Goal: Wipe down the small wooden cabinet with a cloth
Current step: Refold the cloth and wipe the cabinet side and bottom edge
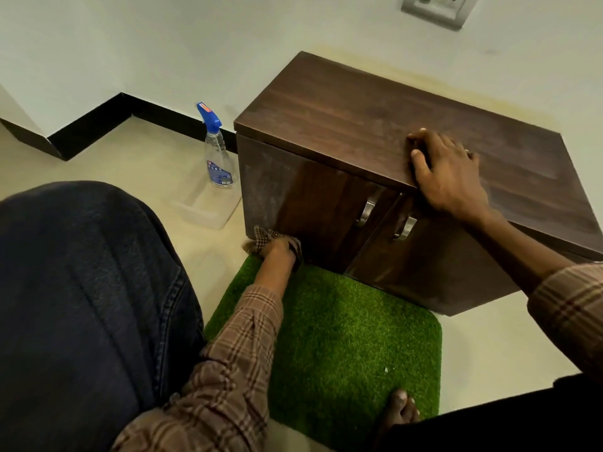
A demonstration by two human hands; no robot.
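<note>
While the small dark-brown wooden cabinet (pixel 375 132) stands on the floor against the wall, the right hand (pixel 447 171) lies flat on its top, fingers spread, steadying it. The left hand (pixel 277 249) grips the checked brown cloth (pixel 261 238) at the left door's bottom corner; next, I think, comes a stroke along the door.

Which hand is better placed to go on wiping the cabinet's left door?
Left. The left hand grips the cloth at the bottom of the left door. The right hand rests flat on the cabinet top, holding nothing.
</note>
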